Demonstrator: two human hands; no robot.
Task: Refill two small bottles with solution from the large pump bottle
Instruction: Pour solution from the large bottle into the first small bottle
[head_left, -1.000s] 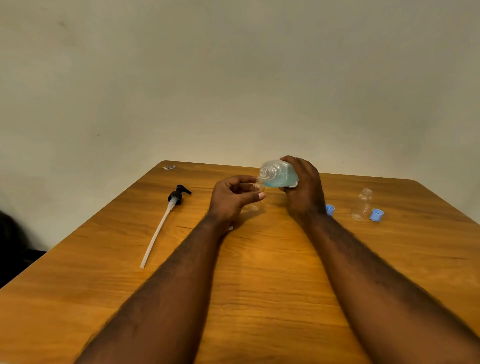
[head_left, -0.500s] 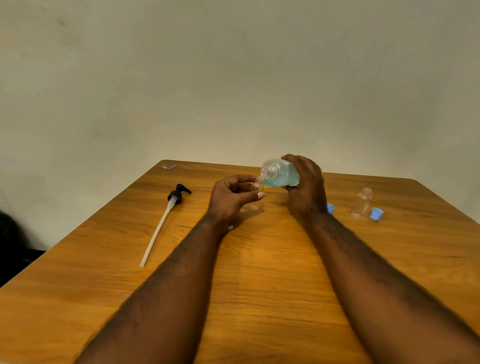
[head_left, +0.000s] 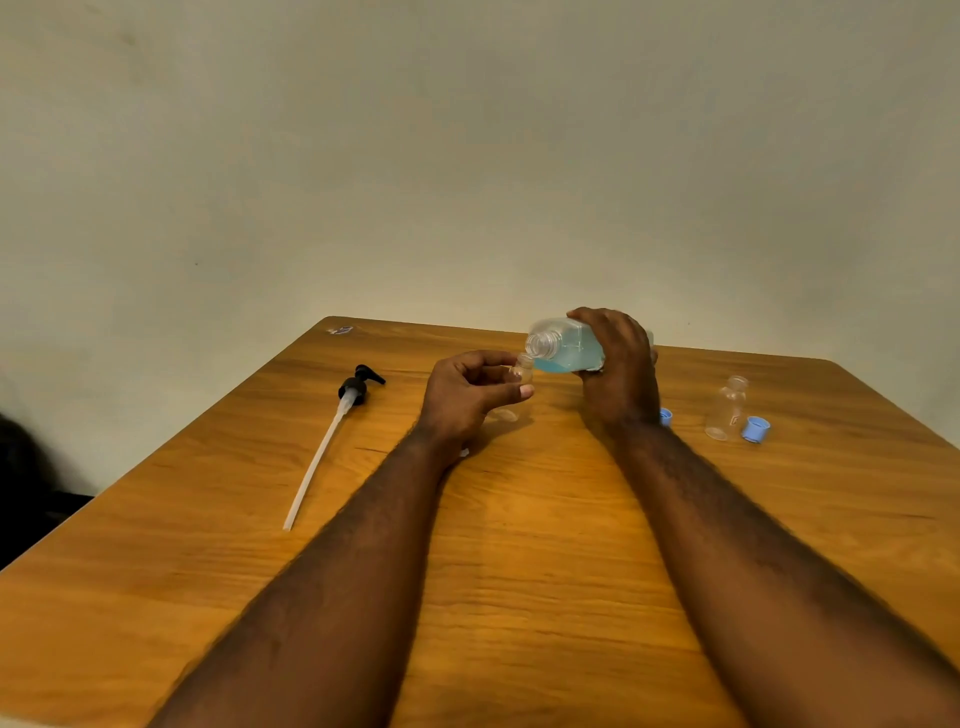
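My right hand (head_left: 618, 374) grips the large clear bottle (head_left: 563, 347) of blue solution, tipped on its side with its open threaded mouth pointing left. My left hand (head_left: 465, 397) pinches a small clear bottle (head_left: 519, 374) upright on the wooden table (head_left: 519, 545), its neck right under the large bottle's mouth. A second small clear bottle (head_left: 727, 408) stands uncapped at the right, with a blue cap (head_left: 756, 429) beside it. Another blue cap (head_left: 665, 416) peeks out behind my right wrist.
The black pump head with its long white tube (head_left: 332, 441) lies on the table to the left of my hands. A small scrap (head_left: 340, 330) sits at the far left corner. A pale wall rises behind the table's far edge.
The large bottle has tipped and shifted slightly, bringing its mouth closer over the small bottle's neck. My left hand has stayed in place.
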